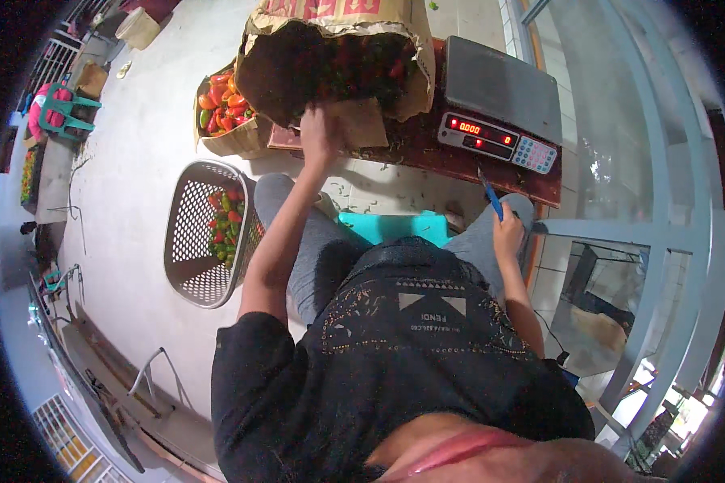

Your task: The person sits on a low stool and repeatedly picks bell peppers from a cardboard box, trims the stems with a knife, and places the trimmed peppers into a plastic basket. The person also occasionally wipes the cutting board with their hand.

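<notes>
A large brown paper bag (417, 60) lies on its side in front of me, its mouth facing me. Inside, in deep shadow, are green and red peppers (370, 72). At the lower edge of the mouth, my left hand (319, 135) is closed on the bag's torn paper flap; its fingertips are partly hidden. My right hand (507, 232), over my right knee, grips a slim blue-handled knife (491, 197) with its narrow tip pointing forward. Just beyond that tip stands a digital scale (503, 88), its red display lit and its grey platform bare.
The bag and scale rest on a low reddish-brown table (427, 157). To the left are a carton (229, 145) of red and orange peppers and a pale plastic basket (193, 201) with more peppers. Scraps litter the floor before a turquoise stool (395, 228). A metal-framed glass door (660, 233) stands right.
</notes>
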Demonstrator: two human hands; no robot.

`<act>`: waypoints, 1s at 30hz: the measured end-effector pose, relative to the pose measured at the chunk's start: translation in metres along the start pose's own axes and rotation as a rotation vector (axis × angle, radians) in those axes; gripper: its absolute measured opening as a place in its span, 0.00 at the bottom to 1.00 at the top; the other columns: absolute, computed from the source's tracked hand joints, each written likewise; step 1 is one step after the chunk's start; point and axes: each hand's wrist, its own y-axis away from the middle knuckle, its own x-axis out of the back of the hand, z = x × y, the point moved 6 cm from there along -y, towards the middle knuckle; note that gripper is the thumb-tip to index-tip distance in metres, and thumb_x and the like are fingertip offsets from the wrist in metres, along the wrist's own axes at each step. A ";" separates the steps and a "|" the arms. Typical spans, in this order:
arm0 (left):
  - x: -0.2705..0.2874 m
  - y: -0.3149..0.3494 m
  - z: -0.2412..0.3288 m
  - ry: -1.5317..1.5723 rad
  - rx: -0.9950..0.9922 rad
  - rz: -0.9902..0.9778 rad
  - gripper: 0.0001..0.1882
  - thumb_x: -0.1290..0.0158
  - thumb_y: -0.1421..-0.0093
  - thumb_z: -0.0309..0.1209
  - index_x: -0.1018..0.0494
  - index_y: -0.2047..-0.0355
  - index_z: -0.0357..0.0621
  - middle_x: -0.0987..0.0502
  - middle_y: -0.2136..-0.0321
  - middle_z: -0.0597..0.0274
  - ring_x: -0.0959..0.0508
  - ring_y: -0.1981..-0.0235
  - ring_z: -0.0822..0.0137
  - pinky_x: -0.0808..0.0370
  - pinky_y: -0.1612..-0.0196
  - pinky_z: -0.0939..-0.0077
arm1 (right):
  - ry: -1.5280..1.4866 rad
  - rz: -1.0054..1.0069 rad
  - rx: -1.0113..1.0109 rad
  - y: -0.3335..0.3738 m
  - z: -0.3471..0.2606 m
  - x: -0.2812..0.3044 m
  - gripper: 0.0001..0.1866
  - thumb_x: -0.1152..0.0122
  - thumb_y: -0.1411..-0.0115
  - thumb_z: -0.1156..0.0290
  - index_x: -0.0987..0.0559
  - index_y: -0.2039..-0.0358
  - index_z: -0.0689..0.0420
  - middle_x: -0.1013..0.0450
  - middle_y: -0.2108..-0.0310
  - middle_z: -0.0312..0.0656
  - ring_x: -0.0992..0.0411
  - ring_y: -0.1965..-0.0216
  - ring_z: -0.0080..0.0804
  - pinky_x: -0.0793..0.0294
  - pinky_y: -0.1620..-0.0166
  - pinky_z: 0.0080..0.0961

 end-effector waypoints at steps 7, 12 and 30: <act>-0.024 0.100 -0.062 0.095 0.279 -0.068 0.20 0.44 0.53 0.26 0.35 0.59 0.36 0.35 0.59 0.43 0.34 0.56 0.44 0.36 0.54 0.55 | 0.010 -0.009 0.016 -0.002 -0.015 0.006 0.12 0.45 0.44 0.70 0.26 0.60 0.58 0.28 0.76 0.54 0.28 0.72 0.53 0.31 0.70 0.44; -0.054 0.081 -0.047 -0.072 0.215 -0.063 0.22 0.40 0.55 0.30 0.33 0.60 0.34 0.36 0.55 0.41 0.36 0.54 0.42 0.38 0.51 0.56 | 0.019 0.036 0.080 -0.002 -0.012 0.010 0.13 0.43 0.46 0.70 0.27 0.60 0.58 0.28 0.76 0.53 0.28 0.72 0.53 0.31 0.70 0.44; -0.190 0.013 0.110 0.122 -0.175 -0.398 0.25 0.56 0.41 0.29 0.43 0.42 0.45 0.27 0.64 0.38 0.25 0.62 0.46 0.28 0.59 0.56 | 0.004 0.017 -0.004 0.001 0.013 0.003 0.15 0.41 0.49 0.69 0.28 0.60 0.58 0.26 0.73 0.50 0.28 0.70 0.51 0.30 0.69 0.42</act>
